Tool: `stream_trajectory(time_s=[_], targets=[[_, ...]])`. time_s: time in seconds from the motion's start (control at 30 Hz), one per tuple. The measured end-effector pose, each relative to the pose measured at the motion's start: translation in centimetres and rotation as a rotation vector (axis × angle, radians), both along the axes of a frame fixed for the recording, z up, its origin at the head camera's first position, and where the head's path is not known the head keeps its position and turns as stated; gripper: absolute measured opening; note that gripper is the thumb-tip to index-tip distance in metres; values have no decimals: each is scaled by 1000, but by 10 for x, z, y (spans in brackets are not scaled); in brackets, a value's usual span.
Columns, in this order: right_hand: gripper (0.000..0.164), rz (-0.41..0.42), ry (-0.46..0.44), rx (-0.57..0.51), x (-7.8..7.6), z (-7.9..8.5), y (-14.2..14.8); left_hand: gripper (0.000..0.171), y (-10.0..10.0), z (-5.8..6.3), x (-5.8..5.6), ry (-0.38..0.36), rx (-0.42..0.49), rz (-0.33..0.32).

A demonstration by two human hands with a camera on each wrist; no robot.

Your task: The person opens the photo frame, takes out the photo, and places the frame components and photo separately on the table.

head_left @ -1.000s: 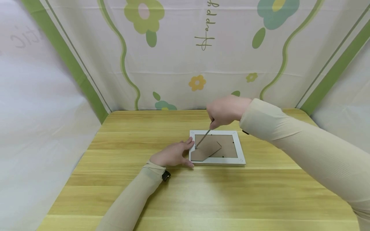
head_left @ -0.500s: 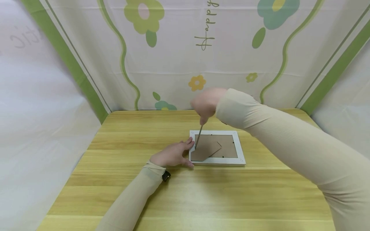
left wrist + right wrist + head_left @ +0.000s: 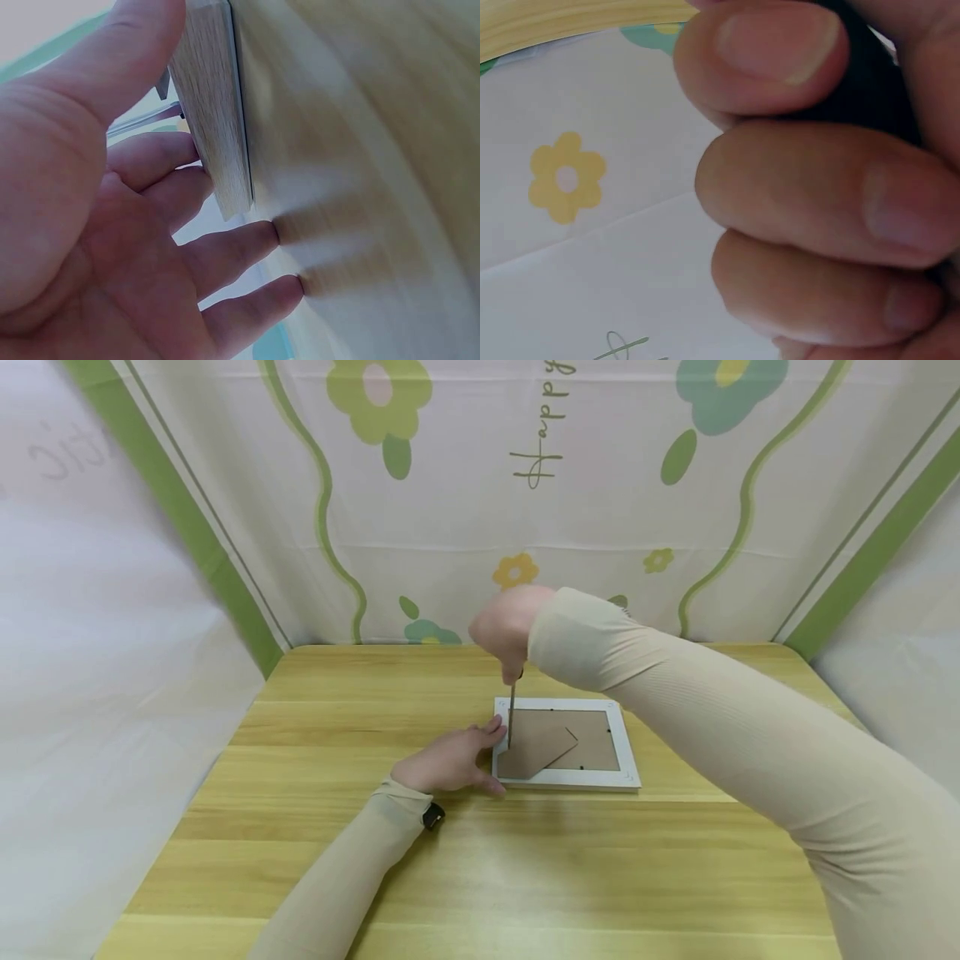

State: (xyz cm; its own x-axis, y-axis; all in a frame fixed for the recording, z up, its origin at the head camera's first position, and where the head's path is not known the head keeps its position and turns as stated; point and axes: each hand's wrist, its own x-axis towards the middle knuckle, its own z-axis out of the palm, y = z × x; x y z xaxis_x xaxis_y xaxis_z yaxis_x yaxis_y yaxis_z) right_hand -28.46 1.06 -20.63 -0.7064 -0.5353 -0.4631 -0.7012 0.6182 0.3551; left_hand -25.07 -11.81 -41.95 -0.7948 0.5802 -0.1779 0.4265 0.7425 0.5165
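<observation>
A white picture frame [image 3: 628,760] lies back side up on the wooden table, showing its brown backing board [image 3: 592,727] and folded stand flap [image 3: 528,762]. Spread at its left end is my left hand [image 3: 450,760], thumb by the near corner and fingertips at the left edge. The left wrist view shows two fingers [image 3: 169,154] touching the frame's side [image 3: 214,112] and two resting on the tabletop. Above the frame, my right hand [image 3: 508,625] grips the dark handle [image 3: 870,82] of a screwdriver [image 3: 512,714]. Its metal shaft stands nearly upright, tip at the board's left edge.
Small black tabs [image 3: 582,767] sit around the backing board's edges. The wooden table [image 3: 570,877] reaches back to a white curtain [image 3: 450,510] printed with flowers, and more curtain hangs at both sides. A black band [image 3: 432,816] is on my left wrist.
My right hand has swung left over the frame, and the screwdriver has gone from slanting to nearly upright while its tip keeps its place. The left hand and frame have stayed put.
</observation>
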Motion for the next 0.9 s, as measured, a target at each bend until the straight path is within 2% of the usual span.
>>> stream_trajectory(time_s=[0.13, 0.3, 0.47, 0.57, 0.6, 0.67, 0.77, 0.83, 0.9], targets=[[23, 30, 13, 20, 2, 0, -4, 98, 1, 0, 1, 5, -12, -8], [33, 52, 34, 58, 3, 0, -8, 98, 2, 0, 0, 10, -19, -17], [34, 41, 46, 57, 3, -2, -4, 98, 4, -1, -2, 17, -27, -22], [37, -14, 22, -5, 1, -3, 8, 97, 5, -2, -2, 18, -13, -29], [46, -43, 5, -32, -1, -4, 13, 97, 5, -2, -2, 18, -10, -32], [45, -94, -33, -80, -4, -4, 24, 98, 6, -2, -3, 15, -6, -36], [37, -138, -86, -118, -10, -3, 39, 99, 4, -2, -3, 11, -5, -34], [27, -139, -109, -123, -14, -3, 47, 100, 3, -2, -3, 8, -5, -31], [24, -141, -124, -132, -17, -2, 52, 100, 1, -3, -3, 5, 0, -27]])
